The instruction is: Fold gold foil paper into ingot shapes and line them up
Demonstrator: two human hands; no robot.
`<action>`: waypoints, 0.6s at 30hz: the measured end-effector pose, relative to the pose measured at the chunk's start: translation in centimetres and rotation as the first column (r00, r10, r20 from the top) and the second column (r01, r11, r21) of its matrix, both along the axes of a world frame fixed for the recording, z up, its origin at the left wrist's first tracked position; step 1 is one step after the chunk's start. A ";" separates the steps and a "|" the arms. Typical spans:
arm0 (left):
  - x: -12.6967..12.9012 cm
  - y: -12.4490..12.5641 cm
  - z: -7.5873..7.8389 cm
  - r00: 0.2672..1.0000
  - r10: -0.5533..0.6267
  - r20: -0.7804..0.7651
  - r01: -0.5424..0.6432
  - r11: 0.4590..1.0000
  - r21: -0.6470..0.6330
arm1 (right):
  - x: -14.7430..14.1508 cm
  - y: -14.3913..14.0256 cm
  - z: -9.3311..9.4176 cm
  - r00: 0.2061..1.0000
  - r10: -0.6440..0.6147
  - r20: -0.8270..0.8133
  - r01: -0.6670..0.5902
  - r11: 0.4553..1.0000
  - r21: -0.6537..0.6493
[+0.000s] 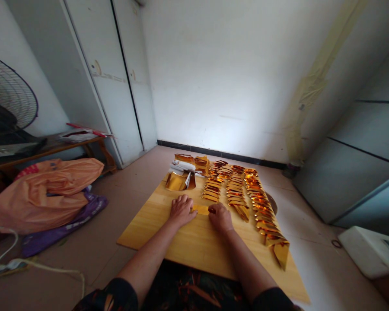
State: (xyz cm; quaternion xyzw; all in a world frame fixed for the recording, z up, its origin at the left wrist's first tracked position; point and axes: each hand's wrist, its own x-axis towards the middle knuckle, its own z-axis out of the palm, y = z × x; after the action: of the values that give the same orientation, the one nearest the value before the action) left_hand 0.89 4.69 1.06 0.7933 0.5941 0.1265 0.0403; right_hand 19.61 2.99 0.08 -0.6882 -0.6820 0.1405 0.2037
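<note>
A small strip of gold foil paper (201, 210) lies low over the wooden board (149, 220), between my two hands. My left hand (182, 211) rests at its left end, with the fingers over the board and the thumb against the paper. At the right end, the curled fingers of my right hand (220, 217) pinch the paper; their tips are partly hidden. Just beyond are rows of folded gold foil pieces (236, 190), overlapping one another. A curved stack of gold foil sheets (176, 181) sits at the board's far left.
A white roll-shaped item (184, 166) lies behind the foil stack. The longest folded row (262, 211) runs along the board's right edge. On the floor are an orange bag (42, 194) at left and a white box (371, 251) at right. A fan (6, 95) stands far left.
</note>
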 end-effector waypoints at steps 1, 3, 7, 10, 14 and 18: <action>-0.1 0.0 0.0 1.000 -0.006 0.000 0.006 1.000 -0.003 | 0.0 0.0 0.0 1.000 0.003 0.001 -0.003 1.000 -0.006; -0.3 0.0 -0.1 1.000 -0.016 0.001 0.016 1.000 -0.009 | 0.1 0.1 0.0 1.000 0.010 0.002 -0.010 1.000 -0.016; -0.6 -0.1 -0.1 1.000 -0.024 0.008 0.024 1.000 -0.017 | 0.2 0.3 0.0 1.000 0.015 0.014 -0.015 1.000 -0.019; -0.7 -0.2 -0.2 0.999 -0.028 0.020 0.028 0.999 -0.014 | 0.3 0.4 -0.1 0.999 0.029 0.020 -0.028 0.999 -0.028; -0.8 -0.2 -0.4 0.998 -0.044 0.037 0.043 0.999 0.014 | 0.4 0.4 -0.2 0.999 0.045 0.012 -0.044 0.998 -0.034; -1.0 -0.6 -0.2 0.988 -0.122 0.090 0.114 0.990 0.088 | 0.4 0.3 -0.2 0.999 0.042 -0.005 -0.042 0.999 -0.002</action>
State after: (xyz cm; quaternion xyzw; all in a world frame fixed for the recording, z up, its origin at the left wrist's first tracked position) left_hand -0.07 4.14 0.86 0.8213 0.5377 0.1858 0.0430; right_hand 19.98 3.29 -0.15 -0.6734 -0.6958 0.1472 0.2018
